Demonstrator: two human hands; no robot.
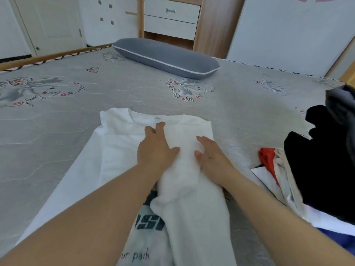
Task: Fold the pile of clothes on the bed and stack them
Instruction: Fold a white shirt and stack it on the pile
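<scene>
Pressing flat: both hands (182, 150) on soft white tee (119, 146).

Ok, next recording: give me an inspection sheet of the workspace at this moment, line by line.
Surface: grey patterned bed cover, flat, with floral prints.
Job's things: white printed T-shirt spread out on the bed, its right side folded inward over the middle; unfolded pile of dark, red and white clothes at the right edge.
Clutter: long grey bolster pillow with white piping at the far side of the bed.
Grippers: left hand and right hand both lie flat on the folded strip, fingers straight.
Cables: nothing seen.
Surroundings: wooden cabinet with white drawers, white door, white wall panel.
</scene>
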